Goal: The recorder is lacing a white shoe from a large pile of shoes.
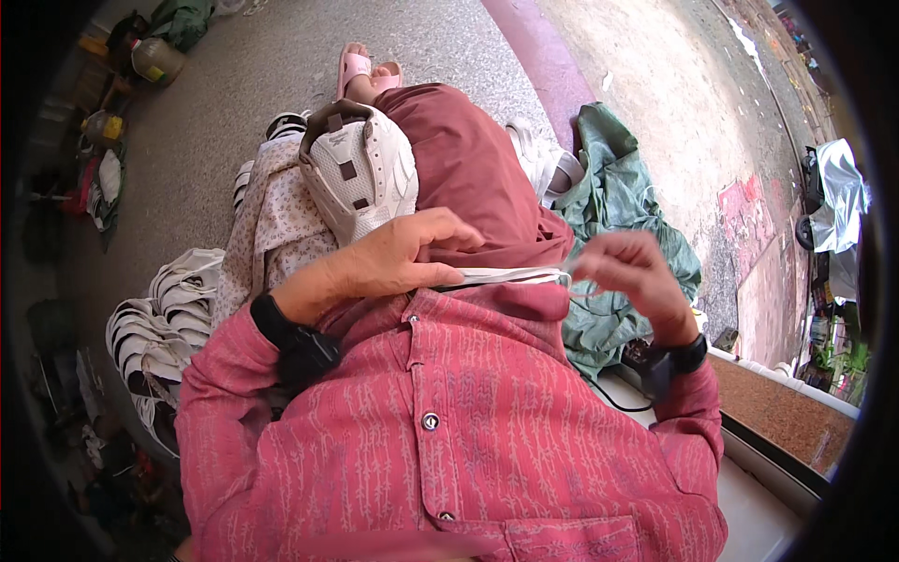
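A bundle of white shoelaces (510, 275) lies stretched across my lap, just above the hem of my shirt. My left hand (403, 248) rests at its left end, thumb touching or nearly touching the laces, fingers stretched out apart from the thumb. At the right end my right hand (637, 276) has its fingers bent together on the lace ends, a loose tip hanging below them. A white and beige sneaker upper (361, 173) without laces lies on my left thigh, its opening toward my feet, close beyond my left hand.
Stacked white shoe uppers (164, 328) stand at the left beside a flowered cloth (272, 211). White shoe pieces (538, 164) and a green sheet (623, 206) lie right of my legs. A dark cable (609, 398) runs below the sheet. Bottles (157, 61) stand far left.
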Tool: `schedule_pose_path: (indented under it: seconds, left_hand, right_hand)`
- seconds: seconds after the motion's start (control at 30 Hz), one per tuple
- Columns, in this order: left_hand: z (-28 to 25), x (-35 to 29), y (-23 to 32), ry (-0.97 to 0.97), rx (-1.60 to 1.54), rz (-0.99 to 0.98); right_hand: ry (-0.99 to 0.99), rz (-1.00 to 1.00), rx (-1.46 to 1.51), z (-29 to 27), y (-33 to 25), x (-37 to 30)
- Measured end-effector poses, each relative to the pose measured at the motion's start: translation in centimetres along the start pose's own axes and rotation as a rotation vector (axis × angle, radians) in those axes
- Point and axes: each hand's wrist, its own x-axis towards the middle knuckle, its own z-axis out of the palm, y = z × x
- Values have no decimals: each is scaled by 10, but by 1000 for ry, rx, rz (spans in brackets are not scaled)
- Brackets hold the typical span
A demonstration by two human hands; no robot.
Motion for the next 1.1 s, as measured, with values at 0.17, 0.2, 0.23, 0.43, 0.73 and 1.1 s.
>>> schedule_pose_path:
  seconds: [0.17, 0.2, 0.23, 0.43, 0.73, 1.1]
  left_hand:
    - [-14, 11, 60, -142, -485, 185]
    - [-28, 9, 68, -247, -448, 129]
    - [-42, 0, 74, -267, -517, 104]
    - [-96, -110, 68, 232, -704, 69]
    - [-139, -340, -1, 461, -897, 434]
    - [-142, -516, -132, 1671, -1240, 574]
  right_hand:
    - [-18, -434, 331, 2, -52, 31]
    - [11, -492, 363, -5, -56, 38]
    - [41, -553, 398, -12, -58, 45]
    - [75, -619, 667, -72, -39, 62]
    - [-62, -608, 994, -115, -4, 72]
    - [-190, -506, 1574, -114, -7, 73]
